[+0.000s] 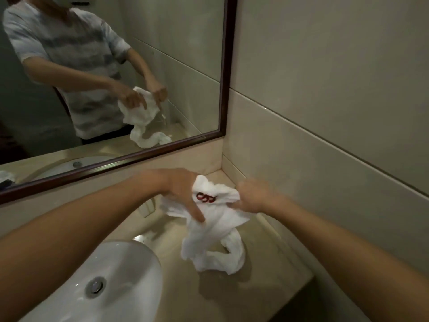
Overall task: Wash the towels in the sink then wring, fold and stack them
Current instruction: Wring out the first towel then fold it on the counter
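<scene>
While both hands hold the white towel [216,228] up over the beige counter [267,252], to the right of the white basin [130,270], its twisted lower end trails down and rests on the stone, which suggests it is being opened out for folding. Left hand [183,194] grips the upper left edge, its fingers spread down over the cloth beside the red embroidered mark [205,197]. Right hand [253,197], blurred, pinches the upper right edge. Most of the towel hangs below and between the 2 grips; the mirror [116,77] shows the same pose.
</scene>
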### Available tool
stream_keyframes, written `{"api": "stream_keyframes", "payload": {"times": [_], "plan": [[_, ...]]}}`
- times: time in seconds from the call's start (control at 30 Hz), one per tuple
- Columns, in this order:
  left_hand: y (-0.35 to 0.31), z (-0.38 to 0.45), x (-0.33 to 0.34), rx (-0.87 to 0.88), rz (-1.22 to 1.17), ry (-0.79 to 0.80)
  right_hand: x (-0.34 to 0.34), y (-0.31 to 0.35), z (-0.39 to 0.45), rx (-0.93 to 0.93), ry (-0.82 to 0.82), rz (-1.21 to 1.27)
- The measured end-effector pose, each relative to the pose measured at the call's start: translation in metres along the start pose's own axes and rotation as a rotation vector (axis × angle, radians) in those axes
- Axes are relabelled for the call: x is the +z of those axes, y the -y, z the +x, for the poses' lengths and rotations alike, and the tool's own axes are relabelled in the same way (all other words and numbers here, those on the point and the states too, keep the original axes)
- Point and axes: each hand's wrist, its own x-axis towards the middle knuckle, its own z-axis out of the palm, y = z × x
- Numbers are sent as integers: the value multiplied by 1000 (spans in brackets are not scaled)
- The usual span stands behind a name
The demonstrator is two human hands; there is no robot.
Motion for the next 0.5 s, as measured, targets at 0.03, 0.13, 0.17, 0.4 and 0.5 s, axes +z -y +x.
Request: {"api": "stream_keyframes", "payload": {"times": [0.03,0.13,0.17,0.4,0.5], "plan": [[4,6,11,-91,115,17,3,-3,3,-2,-45,120],[15,17,33,-147,151,-132,-2,-14,9,-51,-128,609],[17,17,35,-120,8,-184,-6,-13,7,-47,-164,788],[8,7,-17,11,-903,-538,-68,-32,-3,-31,-248,1075],[-5,5,-47,-3,-856,-735,-106,-35,-13,-94,-5,536]]}}
